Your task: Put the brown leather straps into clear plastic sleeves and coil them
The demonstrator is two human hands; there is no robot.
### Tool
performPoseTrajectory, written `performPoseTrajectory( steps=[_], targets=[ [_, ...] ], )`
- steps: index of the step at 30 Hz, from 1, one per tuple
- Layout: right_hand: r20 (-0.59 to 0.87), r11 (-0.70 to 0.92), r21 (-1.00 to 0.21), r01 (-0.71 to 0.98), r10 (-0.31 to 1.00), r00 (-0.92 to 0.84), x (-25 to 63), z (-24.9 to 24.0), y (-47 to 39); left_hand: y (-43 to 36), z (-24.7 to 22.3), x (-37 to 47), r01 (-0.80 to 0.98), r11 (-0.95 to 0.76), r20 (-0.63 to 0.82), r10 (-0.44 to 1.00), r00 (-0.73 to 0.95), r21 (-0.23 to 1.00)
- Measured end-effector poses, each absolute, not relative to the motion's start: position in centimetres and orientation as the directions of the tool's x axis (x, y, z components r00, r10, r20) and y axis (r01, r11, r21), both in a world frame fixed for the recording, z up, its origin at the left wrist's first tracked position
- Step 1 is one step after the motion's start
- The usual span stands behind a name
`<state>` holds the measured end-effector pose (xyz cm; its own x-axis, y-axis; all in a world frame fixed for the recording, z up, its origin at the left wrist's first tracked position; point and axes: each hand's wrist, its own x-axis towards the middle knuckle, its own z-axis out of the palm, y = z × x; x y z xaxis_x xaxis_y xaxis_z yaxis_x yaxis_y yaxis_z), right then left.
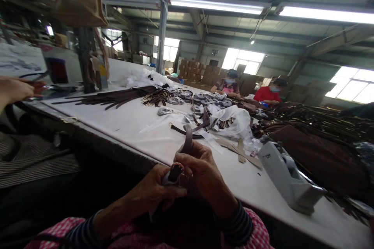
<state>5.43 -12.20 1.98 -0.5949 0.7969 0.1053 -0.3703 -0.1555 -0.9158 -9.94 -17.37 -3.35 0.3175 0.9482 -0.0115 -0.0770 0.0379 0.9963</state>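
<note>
Just past the table's near edge, both hands work on a dark brown strap. A short bend of it rises above my right hand, whose thumb and fingers are closed on it. Facing it, my left hand grips a strap end with pale wrapping, where a shiny metal buckle shows between the two hands. The fingers partly hide the buckle's shape. On the table just beyond lies another dark strap with a gold-coloured buckle.
Long brown straps, wrapped coils and a clear plastic bag lie on the white table. A tape dispenser stands at right beside piled brown material. Another person's hand is at far left; two people sit across.
</note>
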Motion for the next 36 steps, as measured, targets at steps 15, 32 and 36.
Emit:
performPoseTrajectory(
  steps=[15,32,36],
  targets=[
    [0.41,0.093,-0.855,-0.511,0.724,-0.554,5.2,5.8,-10.7,-15.1,3.7,-9.9,-0.026,-0.01,0.02,0.917,0.398,1.0],
    [0.528,0.152,-0.799,-0.582,0.642,-0.556,7.0,6.5,-10.4,-15.9,-1.0,-11.1,-0.387,0.099,0.15,0.812,0.564,0.917],
    [0.56,0.15,-0.795,-0.587,0.551,-0.618,7.1,6.6,-9.8,-15.8,-2.1,-11.1,-0.501,0.202,0.203,0.742,0.639,0.842]
  ],
)
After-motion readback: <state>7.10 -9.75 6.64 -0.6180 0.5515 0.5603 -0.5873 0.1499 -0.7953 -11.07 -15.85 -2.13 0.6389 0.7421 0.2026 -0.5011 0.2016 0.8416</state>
